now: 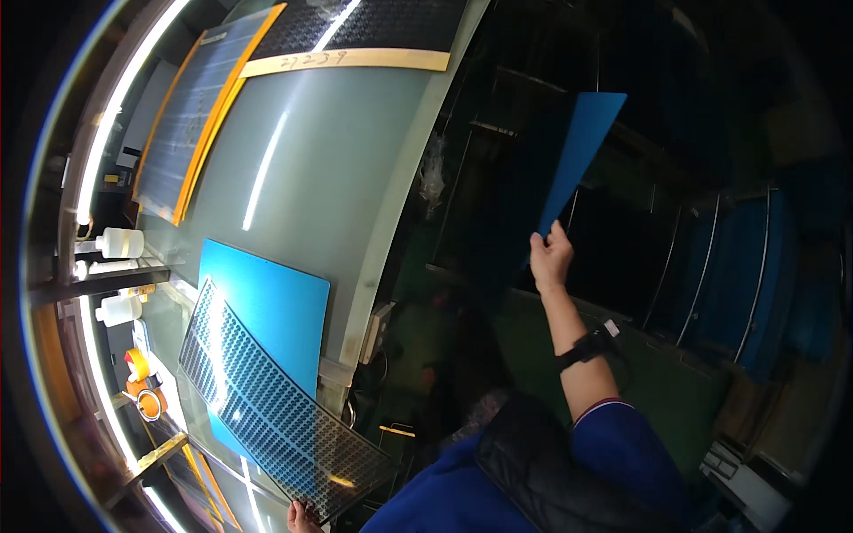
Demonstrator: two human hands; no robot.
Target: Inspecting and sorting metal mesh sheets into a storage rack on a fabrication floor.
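At the bottom edge, my left hand is closed on the near corner of a thin, see-through sheet patterned with rows of small dark shapes. The sheet bows and slants over a bright blue board that lies on the glossy grey-green table. Away to the right, my right arm reaches out from the table. My right hand pinches the near end of another blue board, seen at a steep slant. The darkness hides part of that board.
Orange-edged, film-like panels and a dark patterned sheet with a pale strip lie at the table's far end. White bottles and orange tape rolls stand along the left side. Blue panels with metal rods are at the right.
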